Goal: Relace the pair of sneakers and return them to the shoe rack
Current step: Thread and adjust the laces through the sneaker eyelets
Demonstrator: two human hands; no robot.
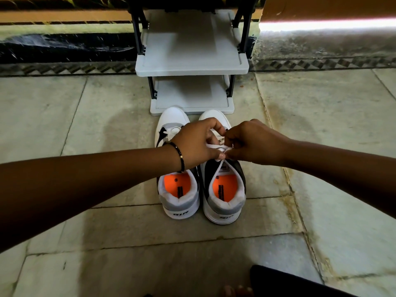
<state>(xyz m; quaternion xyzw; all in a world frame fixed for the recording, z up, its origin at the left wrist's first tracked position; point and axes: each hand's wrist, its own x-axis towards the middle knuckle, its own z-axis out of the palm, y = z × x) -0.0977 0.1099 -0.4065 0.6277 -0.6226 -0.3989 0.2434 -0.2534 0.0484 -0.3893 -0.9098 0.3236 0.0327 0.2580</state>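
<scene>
Two white, grey and black sneakers with orange insoles stand side by side on the floor, heels toward me: the left sneaker (179, 196) and the right sneaker (225, 189). Both my hands meet over the right sneaker's tongue. My left hand (197, 144), with a beaded bracelet on the wrist, pinches the white lace (216, 146). My right hand (255, 142) pinches the same lace from the other side. The hands hide most of the lacing. The grey shoe rack (191, 67) stands just beyond the toes, both shelves bare.
Pale stone floor tiles (85, 116) lie on both sides of the sneakers. A dark patterned border (64, 68) and a wall run behind the rack. Dark cloth (285, 284) and toes (237, 290) sit at the bottom edge.
</scene>
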